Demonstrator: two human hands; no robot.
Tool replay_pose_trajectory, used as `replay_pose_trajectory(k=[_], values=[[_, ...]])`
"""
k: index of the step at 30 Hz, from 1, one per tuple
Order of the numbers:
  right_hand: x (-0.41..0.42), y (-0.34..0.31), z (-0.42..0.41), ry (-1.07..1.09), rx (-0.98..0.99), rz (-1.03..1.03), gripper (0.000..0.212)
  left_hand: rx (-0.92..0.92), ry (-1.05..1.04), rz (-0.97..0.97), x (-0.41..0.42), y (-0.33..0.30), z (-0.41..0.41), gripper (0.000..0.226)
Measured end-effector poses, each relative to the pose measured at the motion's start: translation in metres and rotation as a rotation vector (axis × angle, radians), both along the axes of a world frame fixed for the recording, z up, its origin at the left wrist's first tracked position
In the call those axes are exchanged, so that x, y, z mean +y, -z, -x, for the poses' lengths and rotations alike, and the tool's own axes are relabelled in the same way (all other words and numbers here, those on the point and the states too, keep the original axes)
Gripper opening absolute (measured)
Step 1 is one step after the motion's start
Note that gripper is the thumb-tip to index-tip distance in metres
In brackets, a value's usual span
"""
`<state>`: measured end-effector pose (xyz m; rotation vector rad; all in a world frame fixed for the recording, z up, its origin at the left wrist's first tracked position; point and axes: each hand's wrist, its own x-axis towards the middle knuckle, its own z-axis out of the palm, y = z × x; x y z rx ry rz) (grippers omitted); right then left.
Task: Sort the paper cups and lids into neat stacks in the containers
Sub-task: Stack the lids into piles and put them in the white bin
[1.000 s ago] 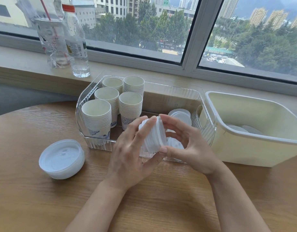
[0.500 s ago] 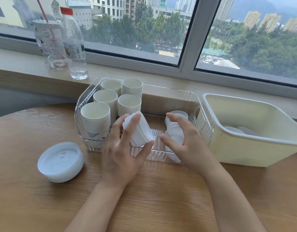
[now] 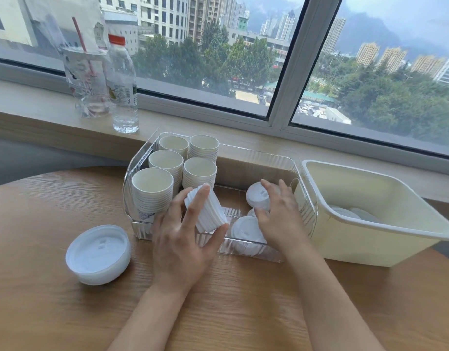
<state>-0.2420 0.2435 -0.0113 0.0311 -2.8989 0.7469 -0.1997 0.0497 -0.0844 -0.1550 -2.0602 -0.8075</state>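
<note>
My left hand (image 3: 182, 239) grips a tilted stack of white lids (image 3: 208, 211) over the front edge of the clear ribbed container (image 3: 304, 198). Several stacks of paper cups (image 3: 152, 191) fill the container's left half. My right hand (image 3: 279, 214) reaches into its right half, fingers curled over a stack of lids (image 3: 256, 196) lying on its side. More lids (image 3: 246, 230) lie just in front of that hand. Another stack of lids (image 3: 98, 254) sits upside down on the table at the left.
A cream plastic bin (image 3: 370, 239) with a few lids (image 3: 355, 214) inside stands to the right of the clear container. A water bottle (image 3: 122, 84) and a plastic cup with a straw (image 3: 85, 79) stand on the windowsill behind. The wooden table (image 3: 243, 300) spreads in front.
Both hands held the lid stack together a second ago. The right hand let go and moved into the container onto the lids there; the left carried the stack forward and down.
</note>
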Motion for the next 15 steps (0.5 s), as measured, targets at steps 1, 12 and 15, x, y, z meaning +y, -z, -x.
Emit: replay_pose_trajectory(k=[1, 12, 15], values=[[-0.002, 0.001, 0.002, -0.031, -0.039, -0.016, 0.064, 0.000, 0.005, 0.003, 0.000, -0.001, 0.000, 0.070], [-0.008, 0.005, 0.029, -0.041, -0.139, 0.041, 0.071, -0.013, -0.015, -0.009, 0.000, 0.000, 0.002, 0.072], [-0.008, 0.004, 0.030, -0.064, -0.219, 0.037, 0.069, -0.012, -0.014, -0.009, 0.000, 0.001, 0.003, 0.071]])
